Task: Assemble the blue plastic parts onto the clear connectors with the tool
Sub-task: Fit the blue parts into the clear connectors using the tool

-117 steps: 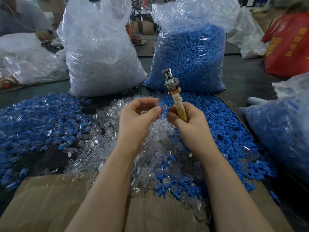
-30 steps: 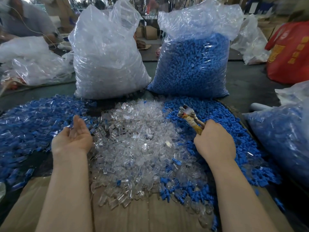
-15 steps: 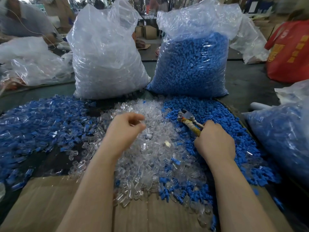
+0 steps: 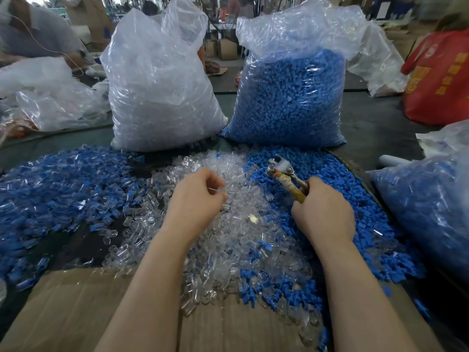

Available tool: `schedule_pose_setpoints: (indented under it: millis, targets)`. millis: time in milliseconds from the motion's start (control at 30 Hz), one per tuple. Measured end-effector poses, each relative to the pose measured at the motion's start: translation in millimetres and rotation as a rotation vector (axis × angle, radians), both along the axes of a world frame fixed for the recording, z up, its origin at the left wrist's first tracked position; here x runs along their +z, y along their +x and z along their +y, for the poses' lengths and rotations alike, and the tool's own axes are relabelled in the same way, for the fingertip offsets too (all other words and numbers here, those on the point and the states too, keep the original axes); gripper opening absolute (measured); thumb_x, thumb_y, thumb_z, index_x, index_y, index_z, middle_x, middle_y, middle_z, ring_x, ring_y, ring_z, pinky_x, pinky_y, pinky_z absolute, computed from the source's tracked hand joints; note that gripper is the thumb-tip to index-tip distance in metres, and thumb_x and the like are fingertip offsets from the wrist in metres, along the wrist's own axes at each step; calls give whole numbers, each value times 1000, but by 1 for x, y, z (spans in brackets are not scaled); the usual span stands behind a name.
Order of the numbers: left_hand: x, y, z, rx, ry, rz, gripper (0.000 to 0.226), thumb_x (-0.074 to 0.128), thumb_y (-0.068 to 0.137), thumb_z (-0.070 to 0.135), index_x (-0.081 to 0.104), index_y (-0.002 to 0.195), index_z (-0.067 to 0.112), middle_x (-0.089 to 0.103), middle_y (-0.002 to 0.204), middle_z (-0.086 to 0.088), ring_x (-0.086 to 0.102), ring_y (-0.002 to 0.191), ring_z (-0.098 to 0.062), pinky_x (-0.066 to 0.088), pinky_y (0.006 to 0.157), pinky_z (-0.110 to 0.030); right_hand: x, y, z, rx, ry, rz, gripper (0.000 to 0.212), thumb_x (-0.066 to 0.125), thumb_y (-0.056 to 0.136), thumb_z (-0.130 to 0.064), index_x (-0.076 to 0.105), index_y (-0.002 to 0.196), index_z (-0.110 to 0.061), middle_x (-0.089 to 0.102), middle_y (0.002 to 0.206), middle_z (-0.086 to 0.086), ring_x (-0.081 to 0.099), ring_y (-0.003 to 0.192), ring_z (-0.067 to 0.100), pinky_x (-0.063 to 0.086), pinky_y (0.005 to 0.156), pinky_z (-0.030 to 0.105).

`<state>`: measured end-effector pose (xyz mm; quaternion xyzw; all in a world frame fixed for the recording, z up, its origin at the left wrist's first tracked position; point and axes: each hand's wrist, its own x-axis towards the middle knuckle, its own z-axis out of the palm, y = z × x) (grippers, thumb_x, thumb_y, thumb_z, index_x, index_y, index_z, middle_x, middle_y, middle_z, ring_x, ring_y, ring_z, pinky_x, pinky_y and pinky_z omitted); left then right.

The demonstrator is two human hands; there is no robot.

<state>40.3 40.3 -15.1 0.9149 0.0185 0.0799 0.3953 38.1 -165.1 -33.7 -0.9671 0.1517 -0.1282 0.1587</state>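
Observation:
A heap of clear connectors (image 4: 223, 240) fills the middle of the table, with loose blue plastic parts (image 4: 327, 168) piled to its right. Over the clear heap, my left hand (image 4: 198, 196) has its fingers curled and pinches a clear connector (image 4: 217, 191) at the fingertips. My right hand (image 4: 322, 209) grips the taped handle of the metal plier-like tool (image 4: 284, 174), whose jaws point up-left over the blue parts. The palm side of both hands is hidden.
A spread of assembled blue-and-clear pieces (image 4: 63, 184) lies at left. Behind stand a bag of clear connectors (image 4: 160, 92) and a bag of blue parts (image 4: 289, 97). Another blue-filled bag (image 4: 426, 207) sits at right, cardboard (image 4: 76, 306) in front, a person's arm (image 4: 38, 31) far left.
My left hand came back from the left pile to the clear heap and now pinches a connector. The right hand stays low on the blue parts with the tool.

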Motion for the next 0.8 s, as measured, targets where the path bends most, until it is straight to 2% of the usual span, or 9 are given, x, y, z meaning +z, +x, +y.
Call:
schedule_pose_setpoints:
  millis: [67,133,300,400,467,567,700,800]
  targets:
    - [2,0,-2,3,-134,-25,13,72,86,19,62,88,28,67,87,9,64,78,-5,44,64,-14,-1,2,0,-4,90,-49,14,59,87,-24,46,90,-20,47,66,-1,41,53,16,25,45,28]
    - [4,0,-4,-15,-262,-25,14,76,83,17,66,88,26,70,85,6,66,77,-8,48,64,-16,-3,5,0,2,188,-81,19,61,86,-25,43,94,-22,46,66,-3,41,55,15,25,46,28]
    - [11,-3,-6,-74,-546,1,15,78,81,12,73,89,25,75,80,7,70,75,-4,50,64,-8,-5,8,3,83,352,-181,19,64,89,-39,48,94,-29,49,73,-10,48,69,19,35,62,32]
    - [13,-3,-11,-72,-702,29,9,71,87,15,72,95,18,76,79,4,71,72,-7,54,64,-14,-2,7,5,147,562,-274,16,67,88,-38,54,83,-29,56,70,-11,53,63,12,35,53,29]
    - [13,-3,-14,-44,-811,30,9,68,91,17,68,98,12,76,78,-2,71,69,-10,55,63,-18,0,6,6,189,689,-296,12,68,88,-33,61,82,-25,57,63,-10,50,54,7,37,49,26]
    - [14,-4,-18,-41,-854,16,10,69,90,19,68,93,9,76,78,-5,72,69,-12,56,62,-19,6,2,9,286,858,-304,5,68,91,-22,67,85,-23,59,58,-13,46,46,0,37,45,15]
    - [14,-5,-21,-26,-890,34,9,69,89,18,71,92,9,76,78,-5,73,69,-12,56,61,-19,14,-3,17,407,966,-353,18,70,89,-11,67,88,-28,67,78,-18,58,64,-5,45,59,5]
    - [14,-5,-22,-55,-907,51,7,68,89,10,71,95,11,77,80,-6,74,72,-13,57,64,-19,14,-4,21,432,978,-393,18,74,86,-10,65,85,-26,67,76,-20,60,68,-6,46,65,5]
